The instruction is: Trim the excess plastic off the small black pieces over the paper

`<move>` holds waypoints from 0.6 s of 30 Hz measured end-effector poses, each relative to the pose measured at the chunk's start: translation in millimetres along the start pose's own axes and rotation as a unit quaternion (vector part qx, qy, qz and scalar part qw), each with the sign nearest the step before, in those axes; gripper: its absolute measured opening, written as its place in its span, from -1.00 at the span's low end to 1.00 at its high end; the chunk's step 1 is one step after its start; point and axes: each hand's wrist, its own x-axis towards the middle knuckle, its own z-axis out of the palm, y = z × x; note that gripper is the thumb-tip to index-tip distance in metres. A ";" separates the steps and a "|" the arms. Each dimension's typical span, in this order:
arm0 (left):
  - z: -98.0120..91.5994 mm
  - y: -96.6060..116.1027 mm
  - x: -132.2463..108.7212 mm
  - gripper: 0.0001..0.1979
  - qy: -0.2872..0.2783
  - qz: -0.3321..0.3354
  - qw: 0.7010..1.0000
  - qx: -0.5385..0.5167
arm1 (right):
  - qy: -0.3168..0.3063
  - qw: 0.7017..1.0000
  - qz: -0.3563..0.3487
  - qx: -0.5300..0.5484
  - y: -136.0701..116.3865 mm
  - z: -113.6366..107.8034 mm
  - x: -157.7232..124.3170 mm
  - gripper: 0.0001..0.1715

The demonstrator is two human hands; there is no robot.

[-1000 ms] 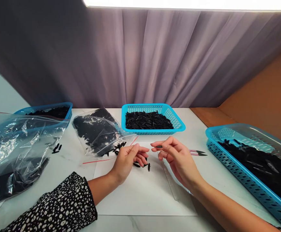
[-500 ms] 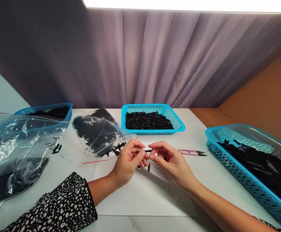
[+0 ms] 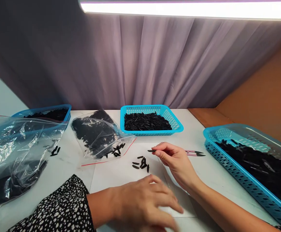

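My right hand (image 3: 176,161) pinches a small black pointed piece (image 3: 151,150) between thumb and fingertips, just above the white sheet (image 3: 121,177). My left hand (image 3: 142,203) lies low near the sheet's front edge, fingers stretched out flat and spread, holding nothing. A little pile of several black pieces (image 3: 141,163) lies on the sheet between the two hands. Pink snips (image 3: 193,153) rest on the table just beyond my right hand.
A small blue basket (image 3: 176,124) of black pieces stands at the back centre. A large blue basket (image 3: 239,167) is at right, another blue basket (image 3: 68,109) at back left. Two clear bags (image 3: 94,135) (image 3: 14,151) of black pieces lie left.
My left hand has left the right hand and moved back toward me, opening flat over the sheet's front. The right hand still pinches the black piece. The camera tipped slightly.
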 end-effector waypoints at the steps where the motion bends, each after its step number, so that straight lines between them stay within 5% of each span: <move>1: 2.1 -0.4 0.4 -0.77 -0.015 0.020 1.000 0.019 | -0.002 1.000 0.004 0.005 0.1 0.2 -0.4 -0.66; 3: 1.2 -4.4 -0.2 -0.71 -0.011 -0.004 0.997 0.076 | -0.010 1.000 0.017 0.023 -0.1 0.7 -1.0 -0.60; 5: -8.7 -10.4 -1.4 -0.82 -0.038 -0.126 0.979 0.156 | -0.023 0.998 0.034 0.049 -1.1 1.4 -1.3 -0.55; 8: -35.9 -16.3 -1.5 -0.78 -0.102 -0.381 0.875 0.281 | -0.044 0.993 0.058 0.088 -4.0 2.9 -1.3 -0.51; 10: -54.1 -16.6 -0.2 -0.72 -0.143 -0.463 0.808 0.335 | -0.054 0.991 0.067 0.103 -5.7 3.9 -1.4 -0.49; 14: -73.0 -18.8 -2.2 -0.62 -0.167 -0.558 0.701 0.412 | -0.067 0.989 0.072 0.111 -6.8 4.6 -1.7 -0.49; 18: -74.9 -37.3 -17.5 -0.55 -0.131 -0.606 0.642 0.452 | -0.065 0.989 0.070 0.110 -7.1 4.3 -1.9 -0.49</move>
